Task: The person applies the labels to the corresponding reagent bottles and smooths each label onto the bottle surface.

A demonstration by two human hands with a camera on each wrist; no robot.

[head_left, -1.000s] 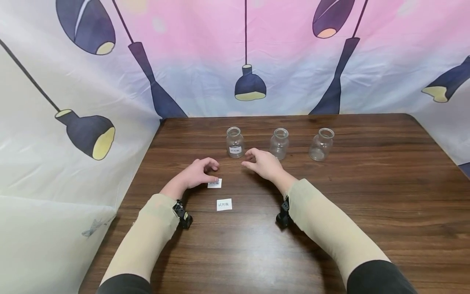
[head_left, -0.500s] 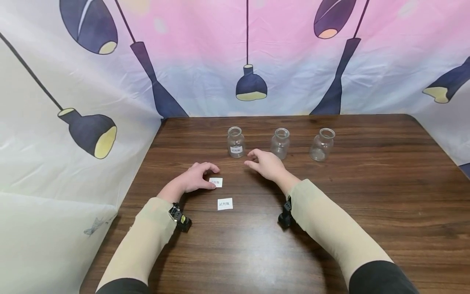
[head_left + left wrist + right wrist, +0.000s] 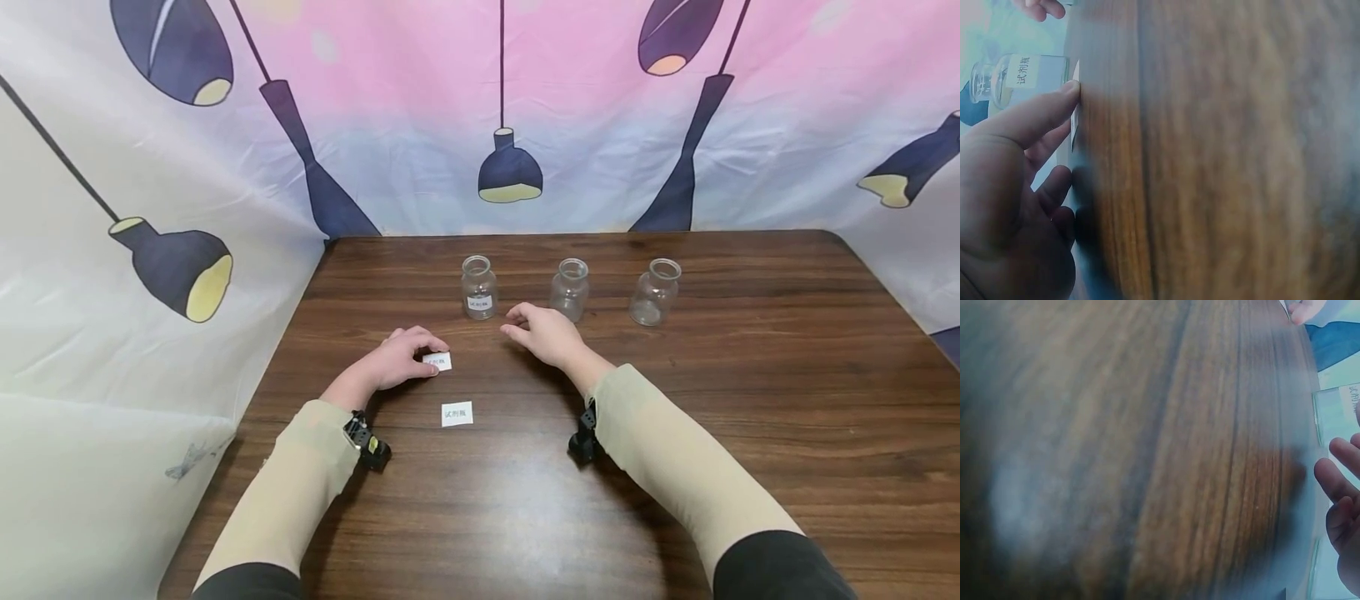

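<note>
Sleeves (image 3: 690, 458) are beige, blk up top; wrist cams (image 3: 372, 454) blk.

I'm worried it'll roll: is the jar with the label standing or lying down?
Standing: the labelled glass reagent bottle rests on its base, open mouth up.

Brightly lit head view, pale glare on the tabletop (image 3: 525, 483), dimmer bluish wrist views, hazy, foreground out of focus

From the head we look forward and down at the table (image 3: 750, 408); close, sideways wrist views both catch the labelled jar (image 3: 1029, 75).
</note>
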